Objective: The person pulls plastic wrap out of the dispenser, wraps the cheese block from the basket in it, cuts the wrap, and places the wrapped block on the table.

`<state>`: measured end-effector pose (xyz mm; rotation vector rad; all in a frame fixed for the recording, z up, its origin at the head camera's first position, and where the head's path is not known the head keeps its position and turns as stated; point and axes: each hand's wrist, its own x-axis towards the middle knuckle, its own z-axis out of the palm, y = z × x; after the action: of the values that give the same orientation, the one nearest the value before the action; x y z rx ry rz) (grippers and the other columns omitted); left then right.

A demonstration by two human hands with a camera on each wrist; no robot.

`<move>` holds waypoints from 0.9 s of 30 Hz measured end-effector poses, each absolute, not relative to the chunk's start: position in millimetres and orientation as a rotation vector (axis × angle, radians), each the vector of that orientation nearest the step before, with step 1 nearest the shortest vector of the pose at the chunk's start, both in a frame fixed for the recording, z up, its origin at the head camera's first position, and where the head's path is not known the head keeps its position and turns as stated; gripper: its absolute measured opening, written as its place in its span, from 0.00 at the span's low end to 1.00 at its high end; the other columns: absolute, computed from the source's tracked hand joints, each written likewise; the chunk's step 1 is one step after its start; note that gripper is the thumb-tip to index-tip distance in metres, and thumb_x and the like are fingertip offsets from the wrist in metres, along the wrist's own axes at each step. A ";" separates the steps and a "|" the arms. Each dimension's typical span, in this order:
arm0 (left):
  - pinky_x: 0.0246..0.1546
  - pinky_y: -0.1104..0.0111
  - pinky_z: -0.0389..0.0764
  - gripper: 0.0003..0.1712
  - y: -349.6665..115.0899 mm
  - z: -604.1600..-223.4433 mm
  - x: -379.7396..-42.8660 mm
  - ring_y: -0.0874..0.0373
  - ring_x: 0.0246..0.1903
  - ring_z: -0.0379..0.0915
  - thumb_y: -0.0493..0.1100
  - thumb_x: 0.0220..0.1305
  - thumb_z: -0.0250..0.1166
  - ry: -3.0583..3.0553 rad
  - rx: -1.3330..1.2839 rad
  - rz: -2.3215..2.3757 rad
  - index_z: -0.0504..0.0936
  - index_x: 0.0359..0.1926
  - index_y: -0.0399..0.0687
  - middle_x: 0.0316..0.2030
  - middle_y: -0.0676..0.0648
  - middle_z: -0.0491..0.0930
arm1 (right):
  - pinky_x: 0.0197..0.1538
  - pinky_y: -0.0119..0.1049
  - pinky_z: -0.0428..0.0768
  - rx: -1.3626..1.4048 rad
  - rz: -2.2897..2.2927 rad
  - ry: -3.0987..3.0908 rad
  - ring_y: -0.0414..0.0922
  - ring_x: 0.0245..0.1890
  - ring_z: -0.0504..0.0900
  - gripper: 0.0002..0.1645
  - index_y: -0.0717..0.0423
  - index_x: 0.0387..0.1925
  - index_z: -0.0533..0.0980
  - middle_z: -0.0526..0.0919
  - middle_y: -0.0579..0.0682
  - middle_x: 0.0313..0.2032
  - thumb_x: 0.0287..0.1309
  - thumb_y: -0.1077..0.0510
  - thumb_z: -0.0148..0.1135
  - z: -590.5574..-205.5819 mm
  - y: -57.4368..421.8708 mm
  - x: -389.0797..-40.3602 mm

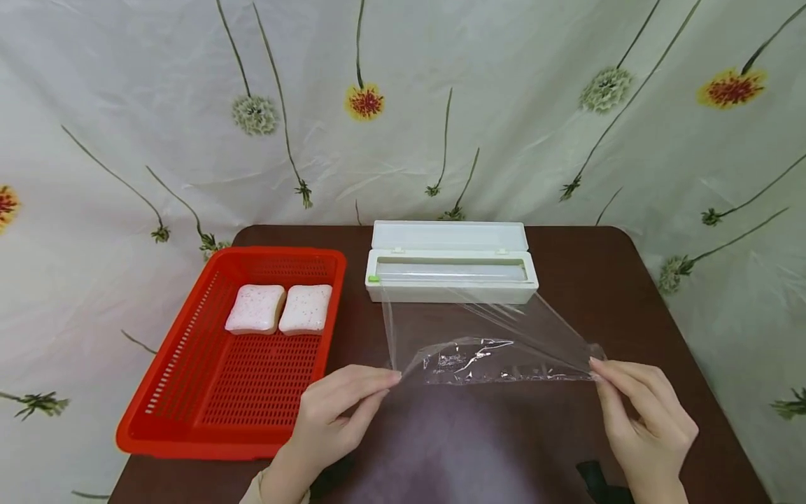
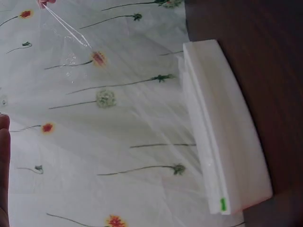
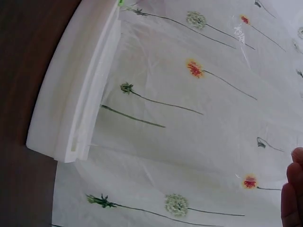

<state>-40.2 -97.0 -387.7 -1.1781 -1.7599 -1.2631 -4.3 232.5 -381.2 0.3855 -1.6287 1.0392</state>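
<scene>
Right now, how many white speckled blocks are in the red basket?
2: left block and right block, side by side toward the far end of the red basket.

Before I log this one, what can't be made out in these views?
Left wrist: most of the left hand, cut off by the left edge.
Right wrist: most of the right hand, cut off by the right edge.
Head: the plastic wrap roll's underside, hidden by its dispenser.

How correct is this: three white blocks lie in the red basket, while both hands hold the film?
The count is wrong: the head view shows two white blocks in the red basket, while both hands hold the film.
</scene>
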 end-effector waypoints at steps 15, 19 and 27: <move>0.43 0.78 0.81 0.08 -120.8 -449.3 -2.3 0.60 0.35 0.83 0.37 0.68 0.62 -2.037 -1.037 -1.323 0.86 0.44 0.41 0.36 0.45 0.87 | 0.46 0.17 0.75 0.365 1.103 -1.812 0.33 0.37 0.80 0.15 0.73 0.26 0.83 0.84 0.56 0.26 0.60 0.61 0.68 -437.9 231.1 35.2; 0.43 0.79 0.81 0.10 -125.5 -458.9 3.9 0.62 0.36 0.83 0.41 0.70 0.61 -2.143 -0.980 -1.283 0.86 0.45 0.43 0.37 0.48 0.87 | 0.48 0.17 0.74 0.376 1.055 -1.882 0.35 0.36 0.78 0.18 0.71 0.26 0.83 0.84 0.54 0.25 0.62 0.57 0.66 -453.1 231.0 39.4; 0.44 0.81 0.79 0.14 -134.5 -472.8 17.7 0.64 0.35 0.81 0.46 0.73 0.57 -2.284 -0.945 -1.138 0.87 0.43 0.46 0.36 0.53 0.86 | 0.56 0.17 0.70 0.385 0.919 -2.086 0.39 0.39 0.76 0.25 0.66 0.27 0.84 0.83 0.52 0.25 0.68 0.48 0.58 -484.0 235.9 48.6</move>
<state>17.7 -134.5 -472.8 -0.9446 -2.2838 -1.1381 48.6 235.9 -484.0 0.3853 -2.0862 0.9192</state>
